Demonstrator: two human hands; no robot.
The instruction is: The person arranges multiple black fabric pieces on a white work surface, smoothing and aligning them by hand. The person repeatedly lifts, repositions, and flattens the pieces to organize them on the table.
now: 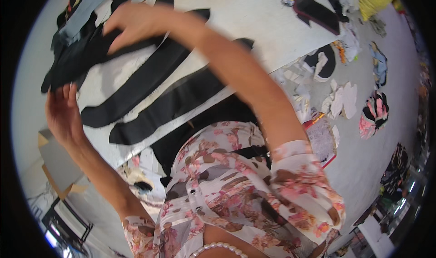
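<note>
My right hand (131, 24) reaches across to the upper left, blurred, its thumb and fingers closed on a bunched piece of black fabric (80, 58). Below it, at the near left end of that fabric, is my left hand (64, 113), palm towards me, its fingertips at the cloth's edge; whether it pinches the cloth cannot be told. Two long, curved black fabric pieces (139, 89) (170, 104) lie side by side on the white table (265, 16), nearer my body. My right forearm hides part of them.
Grey-blue fabric (85, 14) lies by the dark pile at upper left. A dark phone (316, 12) rests near the table's far right. Fabric scraps (340, 99) and a red-edged container (322, 142) are on the floor at right. An open cardboard box (61, 162) stands at lower left.
</note>
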